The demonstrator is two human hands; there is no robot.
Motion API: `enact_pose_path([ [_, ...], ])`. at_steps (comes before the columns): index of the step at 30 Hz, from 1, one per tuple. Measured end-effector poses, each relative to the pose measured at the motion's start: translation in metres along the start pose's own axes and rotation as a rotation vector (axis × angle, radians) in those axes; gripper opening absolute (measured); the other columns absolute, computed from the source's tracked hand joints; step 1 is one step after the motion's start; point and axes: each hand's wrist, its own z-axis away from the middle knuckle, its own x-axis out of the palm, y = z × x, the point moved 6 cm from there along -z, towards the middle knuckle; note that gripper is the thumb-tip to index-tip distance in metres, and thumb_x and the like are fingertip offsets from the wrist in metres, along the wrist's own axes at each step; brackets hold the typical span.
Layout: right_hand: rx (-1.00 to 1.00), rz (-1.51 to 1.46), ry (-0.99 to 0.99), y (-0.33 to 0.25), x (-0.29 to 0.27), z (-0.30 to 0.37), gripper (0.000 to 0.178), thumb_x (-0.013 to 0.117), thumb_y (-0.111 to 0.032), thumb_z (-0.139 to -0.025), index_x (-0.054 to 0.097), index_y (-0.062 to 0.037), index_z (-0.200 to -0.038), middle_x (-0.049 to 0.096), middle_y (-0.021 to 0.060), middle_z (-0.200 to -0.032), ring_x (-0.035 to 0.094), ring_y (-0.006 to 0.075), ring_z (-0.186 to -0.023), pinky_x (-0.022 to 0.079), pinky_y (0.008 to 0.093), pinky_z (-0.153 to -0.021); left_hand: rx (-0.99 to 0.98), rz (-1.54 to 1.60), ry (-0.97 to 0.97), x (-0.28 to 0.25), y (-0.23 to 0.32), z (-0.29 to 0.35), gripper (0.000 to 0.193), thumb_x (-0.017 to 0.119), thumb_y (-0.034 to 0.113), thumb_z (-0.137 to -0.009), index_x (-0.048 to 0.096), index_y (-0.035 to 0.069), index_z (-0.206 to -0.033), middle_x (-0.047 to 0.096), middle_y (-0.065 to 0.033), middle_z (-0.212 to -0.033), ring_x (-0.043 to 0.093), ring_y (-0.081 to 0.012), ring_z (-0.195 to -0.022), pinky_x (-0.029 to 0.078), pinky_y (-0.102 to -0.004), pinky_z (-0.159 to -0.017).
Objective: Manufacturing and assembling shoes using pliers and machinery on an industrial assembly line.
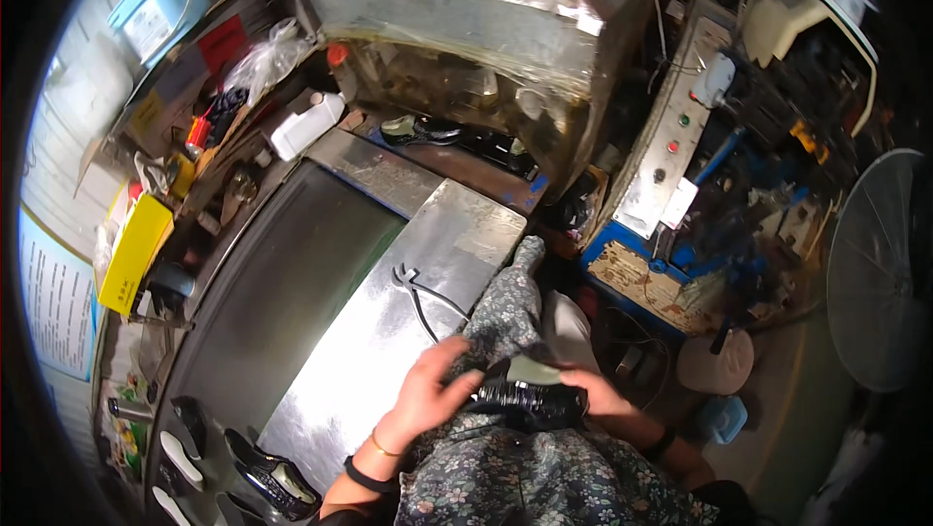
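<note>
A glossy black shoe (525, 404) with a pale greenish inside lies across my lap, over the flowered apron (505, 477). My right hand (595, 394) grips its right end, thumb on top and the other fingers mostly hidden. At the shoe's left end is my left hand (435, 390), slightly blurred. Its fingers are apart and its thumb points toward the shoe; contact is unclear. Just beyond my left hand, metal pliers (410, 281) rest on the shiny metal bench top (335, 351), handles toward me.
Left of the bench runs a dark conveyor belt (292, 254), with several shoes, including a black one (272, 477), at its near end. A metal-hooded machine (437, 1) stands at the far side. At right are a blue-framed machine (632, 269) and a round fan guard (880, 269).
</note>
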Motion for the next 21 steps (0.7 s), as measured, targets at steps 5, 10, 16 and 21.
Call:
enact_pose_path([
  [5,-0.573,0.100,0.136,-0.105,0.006,-0.085,0.043,0.058,-0.021,-0.090,0.056,-0.0003,-0.128,0.063,0.0092,-0.122,0.059,0.0200,-0.111,0.043,0.0372,-0.101,-0.388,-0.268,0.254,-0.066,-0.061,0.051,0.029,0.069,0.014,-0.083,0.064,-0.001,-0.108,0.065,-0.0198,-0.111,0.064,-0.0354,-0.103,0.051,-0.0393,-0.089],
  [10,-0.811,0.935,0.325,-0.213,0.064,-0.234,0.055,0.069,-0.019,-0.083,0.053,0.0081,-0.128,0.058,0.0160,-0.128,0.053,0.0221,-0.119,0.037,0.0321,-0.104,-0.430,-0.500,0.298,-0.100,-0.098,0.110,0.032,0.067,0.020,-0.084,0.064,0.002,-0.110,0.064,-0.0211,-0.111,0.062,-0.0391,-0.101,0.051,-0.0438,-0.087],
  [16,-0.517,1.048,0.052,-0.079,0.040,-0.267,0.042,0.064,-0.005,-0.089,0.052,0.0044,-0.128,0.061,0.0084,-0.112,0.059,0.0143,-0.101,0.048,0.0289,-0.088,-0.695,-0.927,0.540,-0.177,-0.141,0.221,0.051,0.073,0.020,-0.074,0.057,0.000,-0.118,0.046,-0.0273,-0.135,0.042,-0.0459,-0.128,0.037,-0.0495,-0.107],
  [21,-0.338,0.980,0.147,-0.014,-0.012,-0.158,0.024,0.063,-0.001,-0.088,0.060,0.0041,-0.111,0.064,0.0065,-0.090,0.061,0.0118,-0.077,0.050,0.0258,-0.067,-1.154,-1.275,0.820,-0.282,-0.157,0.328,0.063,0.081,0.030,-0.065,0.052,0.001,-0.114,0.053,-0.0194,-0.123,0.049,-0.0380,-0.117,0.044,-0.0495,-0.095],
])
